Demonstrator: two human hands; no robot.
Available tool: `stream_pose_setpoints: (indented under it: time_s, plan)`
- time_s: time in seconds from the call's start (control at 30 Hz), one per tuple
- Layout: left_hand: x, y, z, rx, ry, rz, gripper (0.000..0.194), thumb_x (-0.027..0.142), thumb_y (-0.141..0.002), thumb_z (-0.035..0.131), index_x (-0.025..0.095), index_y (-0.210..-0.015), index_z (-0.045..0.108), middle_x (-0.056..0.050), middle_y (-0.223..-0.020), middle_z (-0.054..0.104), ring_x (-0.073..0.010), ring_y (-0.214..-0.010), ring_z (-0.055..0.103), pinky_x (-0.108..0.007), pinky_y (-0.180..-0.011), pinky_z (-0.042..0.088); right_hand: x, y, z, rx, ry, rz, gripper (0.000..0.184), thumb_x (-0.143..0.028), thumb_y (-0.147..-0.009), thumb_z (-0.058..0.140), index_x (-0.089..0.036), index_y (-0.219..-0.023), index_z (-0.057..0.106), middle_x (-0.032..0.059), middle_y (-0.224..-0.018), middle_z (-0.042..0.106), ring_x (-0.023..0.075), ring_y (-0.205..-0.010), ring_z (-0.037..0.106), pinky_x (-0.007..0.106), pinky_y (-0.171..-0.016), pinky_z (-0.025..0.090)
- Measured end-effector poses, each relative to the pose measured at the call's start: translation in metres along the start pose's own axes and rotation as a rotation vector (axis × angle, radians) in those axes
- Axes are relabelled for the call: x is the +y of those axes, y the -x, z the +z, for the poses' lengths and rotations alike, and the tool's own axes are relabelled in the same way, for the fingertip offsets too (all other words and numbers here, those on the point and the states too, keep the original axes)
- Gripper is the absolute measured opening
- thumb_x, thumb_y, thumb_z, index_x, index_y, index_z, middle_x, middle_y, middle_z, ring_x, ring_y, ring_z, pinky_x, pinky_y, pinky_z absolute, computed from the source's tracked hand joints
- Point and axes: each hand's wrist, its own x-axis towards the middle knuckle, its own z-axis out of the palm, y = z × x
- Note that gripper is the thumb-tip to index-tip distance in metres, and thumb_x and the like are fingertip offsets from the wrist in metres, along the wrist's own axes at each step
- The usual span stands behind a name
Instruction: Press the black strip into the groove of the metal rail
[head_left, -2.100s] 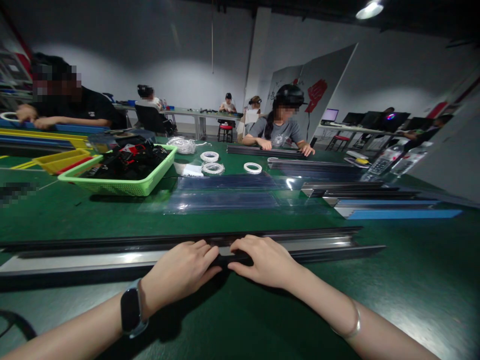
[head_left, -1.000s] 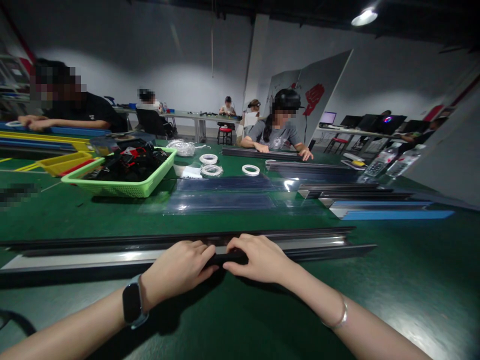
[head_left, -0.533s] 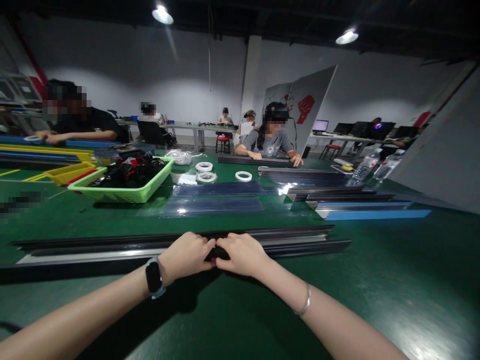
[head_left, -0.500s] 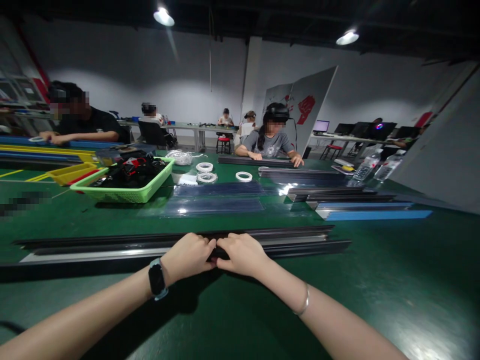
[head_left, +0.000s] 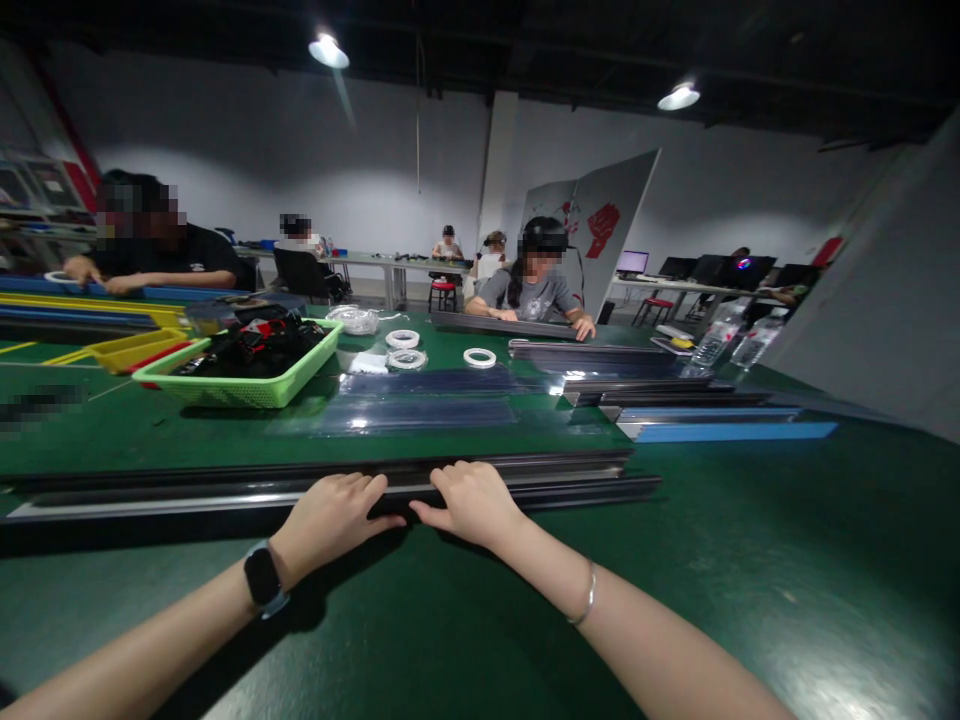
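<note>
A long black channel-shaped profile (head_left: 202, 520) lies across the near part of the green table, with a pale strip along its inside. My left hand (head_left: 330, 525), with a watch on the wrist, grips its near wall: the fingers are over the top, the thumb in front. A short way to the right, my right hand (head_left: 478, 505) holds the same profile, thumb also on the near side and fingers curled over. A small gap separates the two thumbs. The fingertips of both hands are partly hidden inside the channel.
Beyond the profile lie clear plastic sheets (head_left: 435, 412), white tape rolls (head_left: 480, 357) and a green basket (head_left: 247, 390) of dark items. More profiles, one blue (head_left: 735, 432), lie at right near water bottles (head_left: 720, 335). Two people work across the table.
My left hand has moved left, away from my right hand, opening a gap between the thumbs that were touching or nearly so. The profile appears further left, as the whole view has shifted slightly.
</note>
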Motion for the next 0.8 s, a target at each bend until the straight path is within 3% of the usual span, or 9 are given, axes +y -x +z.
stream_pose_setpoints:
  time_s: [0.13, 0.47, 0.8]
  plan:
    - [-0.01, 0.005, 0.002, 0.073, -0.004, -0.013, 0.04, 0.053, -0.086, 0.043, 0.016, -0.083, 0.055, -0.007, -0.073, 0.064, -0.0211, -0.07, 0.062, -0.03, -0.064, 0.046, 0.001, -0.003, 0.003, -0.018, -0.012, 0.045, 0.048, -0.057, -0.086, 0.038, -0.015, -0.079, 0.061, 0.0077, -0.077, 0.066, 0.0185, -0.074, 0.061, 0.028, -0.068, 0.04]
    - [-0.007, 0.003, 0.002, 0.13, 0.036, -0.021, 0.034, 0.044, -0.091, 0.038, 0.017, -0.079, 0.054, -0.005, -0.071, 0.062, -0.0188, -0.068, 0.06, -0.029, -0.062, 0.045, 0.002, -0.006, 0.007, -0.029, -0.023, 0.053, 0.052, -0.058, -0.086, 0.037, -0.014, -0.078, 0.063, 0.0076, -0.077, 0.067, 0.019, -0.073, 0.062, 0.028, -0.067, 0.041]
    - [-0.012, 0.003, 0.008, 0.089, 0.03, -0.035, 0.03, 0.043, -0.09, 0.04, 0.018, -0.082, 0.053, -0.004, -0.071, 0.061, -0.0194, -0.068, 0.059, -0.032, -0.062, 0.046, 0.005, -0.01, 0.014, 0.0, -0.008, 0.045, 0.05, -0.057, -0.086, 0.04, -0.015, -0.073, 0.063, 0.0063, -0.072, 0.066, 0.0187, -0.068, 0.061, 0.028, -0.062, 0.04]
